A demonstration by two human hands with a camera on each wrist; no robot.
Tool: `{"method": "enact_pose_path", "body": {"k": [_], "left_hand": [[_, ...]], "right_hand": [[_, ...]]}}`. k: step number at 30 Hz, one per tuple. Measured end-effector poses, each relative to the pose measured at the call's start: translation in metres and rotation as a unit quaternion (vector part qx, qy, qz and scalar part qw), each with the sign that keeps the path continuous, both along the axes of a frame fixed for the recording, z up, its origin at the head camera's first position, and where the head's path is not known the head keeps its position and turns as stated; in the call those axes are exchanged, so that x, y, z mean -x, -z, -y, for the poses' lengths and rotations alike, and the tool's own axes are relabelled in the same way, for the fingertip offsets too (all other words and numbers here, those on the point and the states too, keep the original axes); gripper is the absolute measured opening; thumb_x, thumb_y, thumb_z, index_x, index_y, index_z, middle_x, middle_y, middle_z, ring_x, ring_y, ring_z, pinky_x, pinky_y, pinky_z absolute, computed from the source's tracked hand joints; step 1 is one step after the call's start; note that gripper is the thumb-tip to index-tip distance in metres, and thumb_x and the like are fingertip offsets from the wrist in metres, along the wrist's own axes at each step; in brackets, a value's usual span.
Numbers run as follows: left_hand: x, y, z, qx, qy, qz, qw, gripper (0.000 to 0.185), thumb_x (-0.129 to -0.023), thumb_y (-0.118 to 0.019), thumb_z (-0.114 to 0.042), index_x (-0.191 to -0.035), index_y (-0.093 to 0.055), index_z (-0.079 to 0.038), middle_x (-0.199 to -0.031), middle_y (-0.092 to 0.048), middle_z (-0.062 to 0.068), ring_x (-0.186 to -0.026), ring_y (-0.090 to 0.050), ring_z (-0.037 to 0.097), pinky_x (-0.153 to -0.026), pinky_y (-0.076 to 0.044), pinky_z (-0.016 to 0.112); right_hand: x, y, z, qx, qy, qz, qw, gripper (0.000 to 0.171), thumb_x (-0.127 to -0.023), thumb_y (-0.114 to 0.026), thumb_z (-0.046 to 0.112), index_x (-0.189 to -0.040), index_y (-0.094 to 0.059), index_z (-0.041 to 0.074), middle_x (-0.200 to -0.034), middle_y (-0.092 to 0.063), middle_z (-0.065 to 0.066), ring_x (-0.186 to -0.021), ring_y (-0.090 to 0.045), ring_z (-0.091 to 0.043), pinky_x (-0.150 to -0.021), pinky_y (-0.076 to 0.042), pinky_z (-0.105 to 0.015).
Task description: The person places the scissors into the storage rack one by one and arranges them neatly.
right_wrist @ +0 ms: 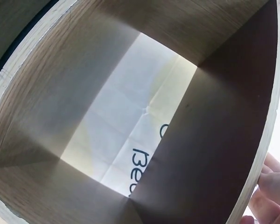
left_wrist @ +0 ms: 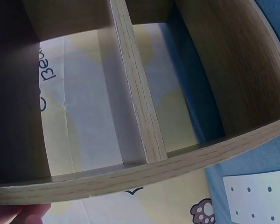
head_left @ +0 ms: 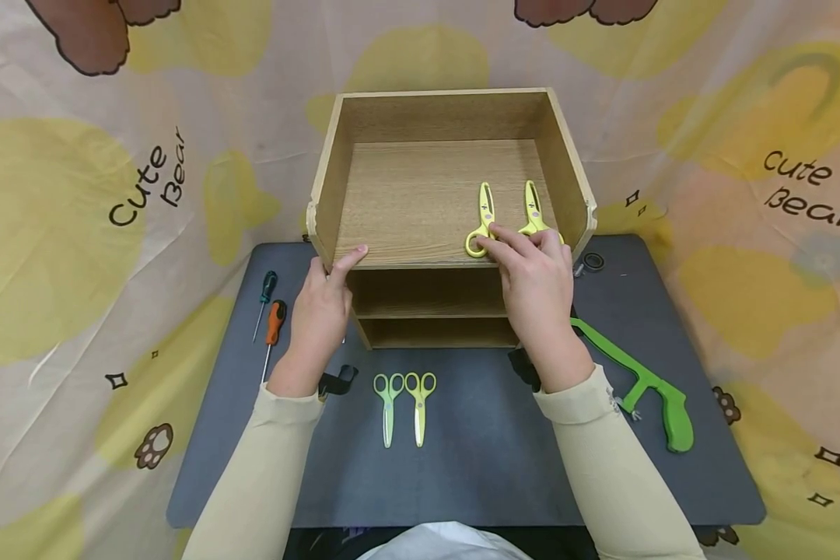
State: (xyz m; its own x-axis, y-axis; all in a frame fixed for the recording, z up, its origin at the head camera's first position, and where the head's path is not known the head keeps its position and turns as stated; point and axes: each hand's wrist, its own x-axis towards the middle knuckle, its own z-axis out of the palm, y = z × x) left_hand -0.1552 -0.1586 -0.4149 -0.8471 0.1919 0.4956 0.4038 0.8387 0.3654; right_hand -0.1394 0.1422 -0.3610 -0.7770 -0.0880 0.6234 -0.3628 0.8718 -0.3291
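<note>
A wooden desk shelf (head_left: 420, 175) has an open-topped upper tray and two compartments beneath. My left hand (head_left: 318, 311) grips its front left corner, thumb on the top board; fingertips show below the wooden edge in the left wrist view. Over the right part of the tray, my right hand (head_left: 539, 284) pinches the handle of yellow scissors (head_left: 486, 204) lying there, blades pointing to the back. A second pair of yellow scissors (head_left: 533, 204) lies to the right, its handle partly covered by that hand. In the right wrist view, fingers (right_wrist: 273, 186) appear beside the shelf's edge.
On the dark table (head_left: 462, 467) in front lie green scissors (head_left: 388, 408) and pale yellow scissors (head_left: 420, 408). Two screwdrivers, one teal (head_left: 268, 286) and one orange (head_left: 276, 320), lie at left. A green-handled saw (head_left: 661, 393) and a black tape roll (head_left: 593, 262) lie right.
</note>
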Motion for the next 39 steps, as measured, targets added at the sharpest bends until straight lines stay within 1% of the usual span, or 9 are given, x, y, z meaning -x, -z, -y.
{"method": "enact_pose_path", "body": {"k": [9, 16, 18, 20, 22, 25, 29, 34, 39], "left_hand": [[0.0, 0.0, 0.002, 0.0, -0.002, 0.003, 1.0, 0.067, -0.102, -0.05, 0.005, -0.15, -0.037, -0.039, -0.121, -0.05, 0.033, -0.09, -0.056, 0.044, -0.063, -0.052, 0.055], [0.0, 0.001, 0.002, -0.001, -0.002, 0.0, 1.0, 0.069, -0.1, -0.05, 0.007, -0.149, -0.037, -0.039, -0.119, -0.05, 0.033, -0.088, -0.055, 0.044, -0.062, -0.052, 0.055], [0.0, 0.002, 0.002, -0.002, 0.0, -0.002, 1.0, 0.07, -0.099, -0.05, 0.008, -0.149, -0.038, -0.039, -0.117, -0.05, 0.033, -0.086, -0.054, 0.044, -0.061, -0.051, 0.055], [0.0, 0.003, 0.002, -0.002, 0.002, -0.004, 1.0, 0.07, -0.099, -0.05, 0.009, -0.149, -0.037, -0.038, -0.116, -0.05, 0.033, -0.084, -0.053, 0.043, -0.06, -0.051, 0.055], [0.0, 0.004, 0.002, -0.002, 0.003, -0.005, 1.0, 0.071, -0.098, -0.05, 0.009, -0.15, -0.037, -0.038, -0.115, -0.05, 0.033, -0.083, -0.053, 0.043, -0.059, -0.051, 0.054], [0.0, 0.004, 0.002, -0.001, 0.003, -0.01, 0.9999, 0.071, -0.098, -0.05, 0.009, -0.15, -0.037, -0.038, -0.113, -0.049, 0.033, -0.082, -0.053, 0.043, -0.059, -0.05, 0.054], [0.0, 0.004, 0.002, 0.001, 0.001, -0.022, 0.9998, 0.071, -0.097, -0.05, 0.01, -0.149, -0.037, -0.037, -0.11, -0.05, 0.033, -0.081, -0.052, 0.043, -0.057, -0.05, 0.054], [0.0, 0.003, 0.001, -0.001, 0.0, -0.021, 0.9998, 0.072, -0.096, -0.049, 0.011, -0.149, -0.038, -0.038, -0.111, -0.05, 0.033, -0.082, -0.052, 0.043, -0.057, -0.05, 0.054], [0.0, 0.002, 0.0, -0.005, 0.002, -0.018, 0.9998, 0.071, -0.097, -0.05, 0.01, -0.148, -0.039, -0.039, -0.114, -0.05, 0.034, -0.085, -0.053, 0.044, -0.057, -0.05, 0.054]], "right_hand": [[0.002, -0.001, 0.002, -0.004, -0.002, -0.007, 1.0, 0.029, -0.099, -0.071, 0.005, -0.123, -0.08, 0.02, -0.13, -0.073, 0.001, -0.104, -0.053, -0.033, -0.082, -0.039, -0.05], [0.002, -0.001, 0.005, -0.004, 0.008, -0.004, 1.0, 0.03, -0.099, -0.07, 0.004, -0.123, -0.08, 0.02, -0.132, -0.072, 0.0, -0.105, -0.053, -0.033, -0.082, -0.039, -0.05], [0.0, 0.0, 0.006, 0.004, 0.007, -0.017, 1.0, 0.033, -0.098, -0.071, 0.002, -0.123, -0.08, 0.021, -0.131, -0.072, 0.0, -0.105, -0.054, -0.034, -0.081, -0.039, -0.05], [-0.004, 0.0, 0.006, 0.014, -0.001, -0.044, 0.999, 0.034, -0.096, -0.071, -0.001, -0.122, -0.08, 0.019, -0.129, -0.073, -0.002, -0.104, -0.055, -0.035, -0.08, -0.04, -0.051], [-0.009, 0.002, 0.007, 0.029, -0.021, -0.079, 0.996, 0.033, -0.096, -0.069, -0.004, -0.12, -0.08, 0.015, -0.122, -0.074, -0.007, -0.099, -0.056, -0.037, -0.079, -0.041, -0.051], [-0.015, 0.008, 0.009, 0.045, -0.075, -0.129, 0.988, 0.031, -0.095, -0.064, -0.006, -0.116, -0.081, 0.009, -0.108, -0.073, -0.014, -0.089, -0.058, -0.037, -0.076, -0.047, -0.049], [-0.02, 0.022, 0.015, 0.059, -0.154, -0.155, 0.974, 0.03, -0.096, -0.057, -0.003, -0.112, -0.08, 0.006, -0.095, -0.069, -0.015, -0.079, -0.06, -0.033, -0.066, -0.051, -0.043], [-0.025, 0.044, 0.023, 0.06, -0.212, -0.133, 0.966, 0.023, -0.094, -0.064, 0.001, -0.11, -0.08, 0.007, -0.096, -0.068, -0.013, -0.079, -0.063, -0.026, -0.062, -0.053, -0.039], [-0.03, 0.067, 0.031, 0.06, -0.236, -0.068, 0.967, 0.024, -0.092, -0.073, 0.002, -0.114, -0.078, 0.009, -0.101, -0.067, -0.009, -0.078, -0.062, -0.02, -0.06, -0.052, -0.035]]}}
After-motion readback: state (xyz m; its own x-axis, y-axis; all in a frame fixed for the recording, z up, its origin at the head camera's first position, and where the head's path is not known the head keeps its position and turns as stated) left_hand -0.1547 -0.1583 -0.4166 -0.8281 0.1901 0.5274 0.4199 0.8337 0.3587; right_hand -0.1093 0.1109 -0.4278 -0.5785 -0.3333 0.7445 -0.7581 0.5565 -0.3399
